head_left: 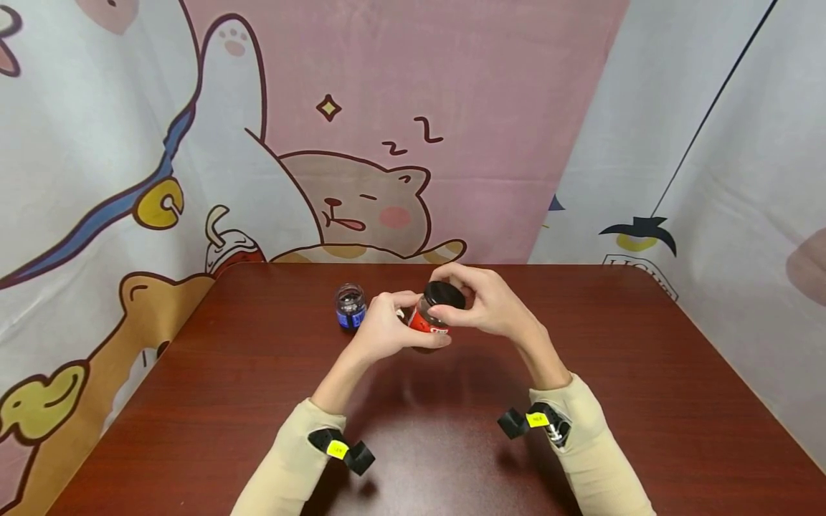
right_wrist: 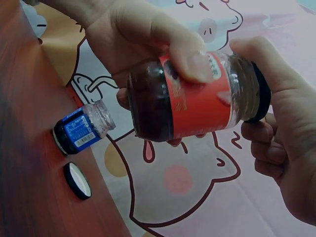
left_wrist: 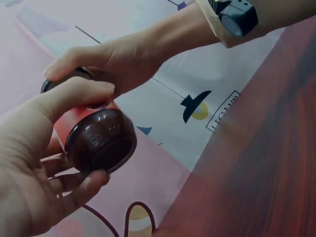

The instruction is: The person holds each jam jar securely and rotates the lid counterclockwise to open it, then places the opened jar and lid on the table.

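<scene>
My left hand (head_left: 386, 327) grips a glass jar (right_wrist: 197, 98) with a red label and dark contents, holding it tilted above the table. The fingers and thumb of my right hand (head_left: 487, 301) pinch the jar's black lid (head_left: 444, 293), which sits on the mouth. Seen in the left wrist view, the dark glass base (left_wrist: 101, 140) of the jar faces the camera. Behind my left hand, a smaller jar (head_left: 350, 307) with a blue label stands upright on the table, its mouth uncovered. Beside that jar a loose black lid (right_wrist: 77, 181) lies with its pale inside showing.
The dark red wooden table (head_left: 213, 401) spreads under both arms. A printed cloth (head_left: 503, 129) with cartoon animals hangs behind the table's far edge and along its sides. Each wrist carries a small black camera (head_left: 342, 450) on a strap.
</scene>
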Demonstrator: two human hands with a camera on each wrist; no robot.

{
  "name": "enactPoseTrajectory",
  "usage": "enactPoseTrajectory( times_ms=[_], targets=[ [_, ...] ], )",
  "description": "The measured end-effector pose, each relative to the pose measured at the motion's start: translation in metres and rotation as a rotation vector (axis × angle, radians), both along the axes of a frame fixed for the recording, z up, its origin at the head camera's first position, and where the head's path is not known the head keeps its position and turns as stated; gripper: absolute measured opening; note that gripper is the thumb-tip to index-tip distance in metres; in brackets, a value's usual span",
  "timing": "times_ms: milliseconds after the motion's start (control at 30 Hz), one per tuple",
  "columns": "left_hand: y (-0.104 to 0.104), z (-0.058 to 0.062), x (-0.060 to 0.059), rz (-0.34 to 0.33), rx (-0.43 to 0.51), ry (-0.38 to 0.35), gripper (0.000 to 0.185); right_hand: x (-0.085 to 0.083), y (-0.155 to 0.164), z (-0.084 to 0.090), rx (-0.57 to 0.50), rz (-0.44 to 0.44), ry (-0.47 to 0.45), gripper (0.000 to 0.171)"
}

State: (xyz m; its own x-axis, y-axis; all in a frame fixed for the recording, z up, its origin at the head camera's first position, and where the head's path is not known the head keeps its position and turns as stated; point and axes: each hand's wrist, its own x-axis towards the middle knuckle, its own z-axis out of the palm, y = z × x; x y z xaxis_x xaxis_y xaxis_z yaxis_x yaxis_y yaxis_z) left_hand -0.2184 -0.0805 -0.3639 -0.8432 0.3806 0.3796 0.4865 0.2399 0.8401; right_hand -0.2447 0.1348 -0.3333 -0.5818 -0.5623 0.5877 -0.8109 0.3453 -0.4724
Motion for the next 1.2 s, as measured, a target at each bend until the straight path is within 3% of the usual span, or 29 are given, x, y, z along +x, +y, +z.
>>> enactPoseTrajectory(
  times_ms=[67,167,433,600,733,1000,1200],
  targets=[
    [-0.001,0.0,0.0,-0.048,0.029,-0.054,0.037,0.0,0.0,0.0,-0.019,0.034,-0.003,0.036],
    [-0.001,0.0,0.0,-0.076,0.05,-0.078,0.036,-0.002,0.0,-0.001,-0.034,0.066,0.003,0.036],
    [-0.001,-0.001,-0.002,0.02,0.02,-0.034,0.034,-0.004,-0.001,-0.003,-0.022,0.121,-0.02,0.04],
    [0.0,-0.002,-0.003,0.102,-0.018,0.066,0.033,-0.001,0.0,0.0,0.035,0.071,-0.024,0.044],
    [0.001,-0.002,-0.003,0.208,-0.078,0.182,0.037,0.0,0.001,0.002,0.056,0.013,-0.018,0.05],
    [0.004,0.004,0.005,0.468,-0.326,0.414,0.046,-0.003,0.0,0.001,0.05,-0.072,-0.042,0.044],
    [0.005,0.007,0.009,0.519,-0.428,0.466,0.053,-0.002,-0.001,0.001,0.042,-0.096,-0.064,0.042]
  ],
)
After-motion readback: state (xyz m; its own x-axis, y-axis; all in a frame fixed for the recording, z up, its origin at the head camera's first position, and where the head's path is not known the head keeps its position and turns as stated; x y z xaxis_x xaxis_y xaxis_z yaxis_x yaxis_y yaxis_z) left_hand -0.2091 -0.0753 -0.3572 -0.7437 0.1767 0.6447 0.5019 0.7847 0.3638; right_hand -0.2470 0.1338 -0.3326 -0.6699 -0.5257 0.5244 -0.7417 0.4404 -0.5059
